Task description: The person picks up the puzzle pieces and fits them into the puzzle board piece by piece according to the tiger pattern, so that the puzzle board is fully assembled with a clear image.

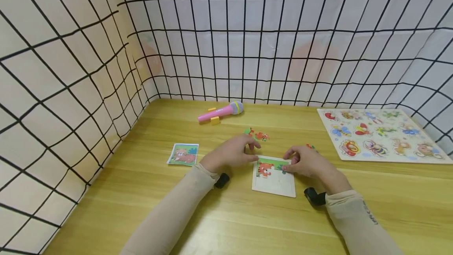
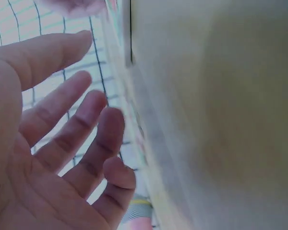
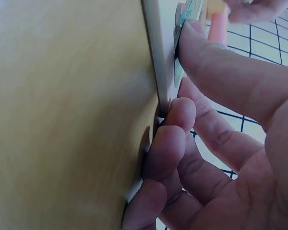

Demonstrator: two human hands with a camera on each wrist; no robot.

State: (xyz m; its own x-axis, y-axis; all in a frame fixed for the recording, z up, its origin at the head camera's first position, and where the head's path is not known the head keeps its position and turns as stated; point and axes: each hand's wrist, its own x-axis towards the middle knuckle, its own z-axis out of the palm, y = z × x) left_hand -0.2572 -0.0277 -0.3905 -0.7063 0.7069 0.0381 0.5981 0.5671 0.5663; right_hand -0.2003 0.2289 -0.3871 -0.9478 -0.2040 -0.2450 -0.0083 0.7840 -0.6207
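A small white puzzle board [image 1: 274, 189] lies on the table, its upper part filled with green and orange picture pieces [image 1: 263, 168]. At its upper right, my right hand [image 1: 307, 162] has its thumb on a puzzle piece [image 1: 279, 166] with a blue-green plant. The right wrist view shows that thumb [image 3: 194, 40] over the piece, with the other fingers curled at the board's edge. My left hand [image 1: 231, 153] hovers by the upper left corner, thumb near the rim. In the left wrist view its fingers [image 2: 79, 124] are loosely bent around nothing.
Loose puzzle pieces [image 1: 260, 135] lie behind the board, and others [image 1: 310, 146] behind my right hand. A picture card [image 1: 183, 154] is at left, a pink toy microphone [image 1: 221, 112] at the back. An insect puzzle board [image 1: 383, 137] occupies the right. Black wire grid [image 1: 262, 30] encloses the table.
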